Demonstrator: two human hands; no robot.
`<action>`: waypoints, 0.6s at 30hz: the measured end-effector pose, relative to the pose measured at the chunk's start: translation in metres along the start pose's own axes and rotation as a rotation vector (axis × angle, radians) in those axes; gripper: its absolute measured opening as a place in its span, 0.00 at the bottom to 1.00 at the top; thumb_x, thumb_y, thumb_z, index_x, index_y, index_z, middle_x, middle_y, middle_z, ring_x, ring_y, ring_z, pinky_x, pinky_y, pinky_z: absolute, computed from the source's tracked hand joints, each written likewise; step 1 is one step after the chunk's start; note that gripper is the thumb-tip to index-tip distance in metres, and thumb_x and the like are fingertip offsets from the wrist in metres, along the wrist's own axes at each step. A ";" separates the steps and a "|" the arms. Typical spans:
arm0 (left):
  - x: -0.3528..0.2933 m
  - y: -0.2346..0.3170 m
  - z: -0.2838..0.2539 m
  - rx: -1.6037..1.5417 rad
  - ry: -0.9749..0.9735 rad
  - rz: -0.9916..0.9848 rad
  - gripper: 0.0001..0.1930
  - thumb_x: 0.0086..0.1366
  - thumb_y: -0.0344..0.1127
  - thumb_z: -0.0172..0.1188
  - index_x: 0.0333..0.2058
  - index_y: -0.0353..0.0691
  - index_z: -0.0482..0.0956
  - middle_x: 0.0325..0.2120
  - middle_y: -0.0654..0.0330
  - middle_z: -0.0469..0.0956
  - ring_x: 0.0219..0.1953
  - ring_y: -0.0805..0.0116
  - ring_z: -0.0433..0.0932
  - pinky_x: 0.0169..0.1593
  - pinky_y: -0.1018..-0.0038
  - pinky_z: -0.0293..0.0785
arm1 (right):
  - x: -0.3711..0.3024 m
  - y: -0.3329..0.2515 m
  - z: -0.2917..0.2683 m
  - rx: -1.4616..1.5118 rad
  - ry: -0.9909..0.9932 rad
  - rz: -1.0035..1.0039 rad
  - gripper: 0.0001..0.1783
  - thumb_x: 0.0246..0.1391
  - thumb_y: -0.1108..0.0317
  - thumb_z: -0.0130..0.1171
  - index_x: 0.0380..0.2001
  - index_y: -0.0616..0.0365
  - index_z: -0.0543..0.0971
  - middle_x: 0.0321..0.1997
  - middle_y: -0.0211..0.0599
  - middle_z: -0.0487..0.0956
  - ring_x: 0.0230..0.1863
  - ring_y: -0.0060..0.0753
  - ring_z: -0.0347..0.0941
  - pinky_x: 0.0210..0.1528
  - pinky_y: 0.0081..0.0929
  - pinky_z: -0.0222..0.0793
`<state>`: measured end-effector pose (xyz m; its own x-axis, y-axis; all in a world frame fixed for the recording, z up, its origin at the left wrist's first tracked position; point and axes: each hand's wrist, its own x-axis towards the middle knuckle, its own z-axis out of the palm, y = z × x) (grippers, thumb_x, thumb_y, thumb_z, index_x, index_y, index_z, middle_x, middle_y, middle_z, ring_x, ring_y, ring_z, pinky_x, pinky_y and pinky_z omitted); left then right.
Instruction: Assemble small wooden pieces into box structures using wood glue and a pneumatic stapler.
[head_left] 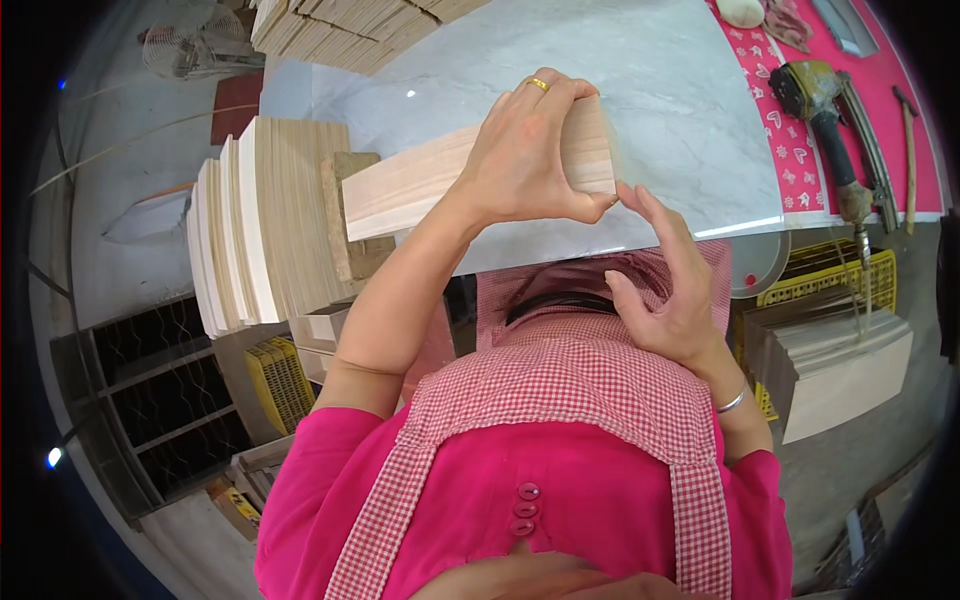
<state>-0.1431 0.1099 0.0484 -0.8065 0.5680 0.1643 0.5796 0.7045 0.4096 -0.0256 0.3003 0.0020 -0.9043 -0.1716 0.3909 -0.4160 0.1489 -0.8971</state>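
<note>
A long pale wooden board (410,185) lies at a slant over the near edge of the marble-patterned table (690,110). My left hand (525,150) is closed across its right part, with fingers over the far side and thumb at the near side. A ring is on that hand. My right hand (665,285) is just in front of the table edge, thumb and fingers apart. Its raised fingertip is at the board's near right corner; whether it touches cannot be told. My palm hides part of the board.
Stacked thin boards (290,210) and a rough wooden block (350,220) stand left. More wood (350,30) is piled at the far side. A nail gun (825,110) and hammer (908,150) lie on pink cloth at right. Below are panels (850,370) by a yellow crate (880,275).
</note>
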 end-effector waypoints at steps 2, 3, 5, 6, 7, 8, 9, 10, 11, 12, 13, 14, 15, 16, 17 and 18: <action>0.000 0.000 0.001 -0.007 0.012 0.019 0.42 0.33 0.49 0.73 0.49 0.34 0.72 0.43 0.49 0.73 0.46 0.51 0.74 0.51 0.60 0.70 | -0.001 0.000 -0.011 -0.032 -0.042 0.029 0.40 0.43 0.78 0.65 0.62 0.69 0.66 0.61 0.55 0.72 0.62 0.53 0.69 0.63 0.40 0.65; -0.002 0.000 0.001 -0.019 0.043 0.005 0.42 0.33 0.49 0.73 0.49 0.34 0.72 0.43 0.49 0.73 0.46 0.51 0.74 0.51 0.60 0.70 | -0.001 0.002 -0.019 -0.046 -0.073 0.039 0.39 0.43 0.78 0.65 0.62 0.69 0.67 0.60 0.55 0.73 0.62 0.54 0.69 0.63 0.40 0.65; -0.004 -0.001 -0.001 -0.006 0.028 -0.018 0.40 0.34 0.47 0.72 0.49 0.36 0.73 0.43 0.52 0.74 0.46 0.52 0.74 0.51 0.61 0.70 | 0.010 0.008 -0.048 -0.412 0.077 0.048 0.36 0.47 0.75 0.66 0.61 0.67 0.68 0.57 0.56 0.74 0.59 0.52 0.71 0.63 0.40 0.64; -0.008 -0.001 0.000 0.000 0.021 -0.035 0.39 0.34 0.46 0.72 0.48 0.36 0.73 0.43 0.53 0.74 0.46 0.53 0.74 0.51 0.61 0.71 | 0.016 0.025 -0.074 -0.632 0.141 0.026 0.36 0.48 0.72 0.67 0.61 0.67 0.68 0.58 0.57 0.73 0.60 0.54 0.69 0.63 0.42 0.64; -0.010 -0.001 0.000 -0.017 0.058 -0.058 0.39 0.34 0.46 0.72 0.48 0.36 0.73 0.43 0.53 0.74 0.46 0.53 0.74 0.51 0.61 0.71 | 0.025 0.040 -0.105 -0.854 0.208 -0.005 0.35 0.50 0.69 0.68 0.61 0.66 0.68 0.58 0.57 0.73 0.61 0.56 0.68 0.63 0.44 0.64; -0.010 -0.001 0.001 -0.028 0.053 -0.045 0.39 0.34 0.47 0.72 0.48 0.36 0.73 0.43 0.52 0.74 0.47 0.53 0.74 0.51 0.61 0.70 | 0.030 0.053 -0.131 -1.067 0.239 0.084 0.36 0.51 0.65 0.68 0.61 0.66 0.68 0.58 0.59 0.73 0.60 0.57 0.68 0.63 0.45 0.64; -0.009 -0.002 0.001 -0.038 0.051 -0.033 0.39 0.35 0.47 0.72 0.48 0.35 0.73 0.43 0.52 0.74 0.47 0.53 0.74 0.52 0.62 0.70 | 0.033 0.067 -0.154 -1.280 0.276 0.167 0.36 0.52 0.62 0.68 0.61 0.66 0.68 0.58 0.60 0.73 0.60 0.59 0.69 0.62 0.46 0.64; -0.007 -0.002 0.002 -0.054 0.045 -0.015 0.39 0.35 0.48 0.72 0.48 0.35 0.73 0.43 0.52 0.74 0.48 0.53 0.74 0.52 0.62 0.70 | 0.031 0.084 -0.184 -1.307 0.189 0.243 0.37 0.53 0.59 0.67 0.61 0.67 0.67 0.58 0.62 0.73 0.59 0.60 0.69 0.62 0.46 0.65; -0.006 -0.002 0.003 -0.077 0.079 -0.028 0.39 0.35 0.48 0.72 0.48 0.35 0.73 0.43 0.52 0.74 0.48 0.53 0.74 0.52 0.62 0.70 | 0.027 0.098 -0.204 -1.329 0.104 0.321 0.37 0.54 0.57 0.66 0.61 0.67 0.67 0.58 0.64 0.73 0.59 0.62 0.70 0.61 0.46 0.65; -0.006 -0.002 0.004 -0.060 0.073 -0.014 0.39 0.36 0.48 0.72 0.48 0.34 0.73 0.43 0.51 0.75 0.48 0.53 0.74 0.53 0.62 0.70 | 0.026 0.107 -0.209 -1.354 0.081 0.292 0.37 0.54 0.57 0.66 0.61 0.67 0.67 0.58 0.64 0.73 0.59 0.62 0.70 0.61 0.46 0.65; -0.008 -0.003 0.005 -0.040 0.069 -0.004 0.39 0.36 0.48 0.72 0.49 0.34 0.73 0.43 0.51 0.75 0.49 0.53 0.74 0.53 0.63 0.70 | 0.026 0.112 -0.211 -1.315 0.050 0.299 0.38 0.53 0.57 0.66 0.61 0.68 0.66 0.56 0.65 0.74 0.56 0.63 0.72 0.59 0.46 0.67; -0.009 -0.004 0.005 -0.022 0.064 0.007 0.39 0.37 0.49 0.71 0.49 0.33 0.73 0.44 0.50 0.75 0.49 0.53 0.74 0.53 0.63 0.70 | 0.029 0.114 -0.216 -1.276 0.019 0.310 0.38 0.52 0.58 0.66 0.61 0.69 0.66 0.54 0.66 0.76 0.53 0.64 0.74 0.57 0.46 0.69; -0.009 -0.005 0.007 -0.038 0.091 -0.008 0.39 0.37 0.49 0.71 0.49 0.33 0.73 0.44 0.50 0.75 0.49 0.53 0.74 0.53 0.63 0.70 | 0.035 0.114 -0.216 -1.297 -0.001 0.287 0.38 0.52 0.58 0.66 0.61 0.69 0.66 0.54 0.66 0.76 0.53 0.64 0.74 0.57 0.46 0.69; -0.010 -0.007 0.008 -0.037 0.085 -0.005 0.39 0.37 0.49 0.71 0.49 0.33 0.73 0.44 0.50 0.75 0.49 0.53 0.74 0.53 0.63 0.70 | 0.043 0.112 -0.214 -1.293 -0.031 0.324 0.36 0.52 0.59 0.66 0.59 0.69 0.68 0.51 0.66 0.77 0.51 0.64 0.75 0.55 0.45 0.70; -0.010 -0.007 0.009 -0.036 0.078 -0.001 0.39 0.38 0.49 0.71 0.49 0.33 0.73 0.43 0.50 0.76 0.49 0.53 0.74 0.54 0.63 0.70 | 0.052 0.110 -0.211 -1.290 -0.059 0.364 0.34 0.52 0.60 0.65 0.57 0.69 0.69 0.48 0.65 0.78 0.49 0.64 0.76 0.53 0.45 0.71; -0.011 -0.008 0.008 -0.034 0.067 0.009 0.39 0.38 0.49 0.71 0.49 0.32 0.73 0.43 0.49 0.76 0.49 0.53 0.74 0.54 0.63 0.70 | 0.061 0.106 -0.210 -1.286 -0.081 0.408 0.31 0.52 0.61 0.65 0.55 0.69 0.71 0.45 0.65 0.80 0.46 0.65 0.77 0.51 0.45 0.72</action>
<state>-0.1381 0.1012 0.0357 -0.8077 0.5440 0.2272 0.5837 0.6836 0.4381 -0.1445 0.5099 -0.0257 -0.9943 0.0539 0.0916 0.0446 0.9939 -0.1008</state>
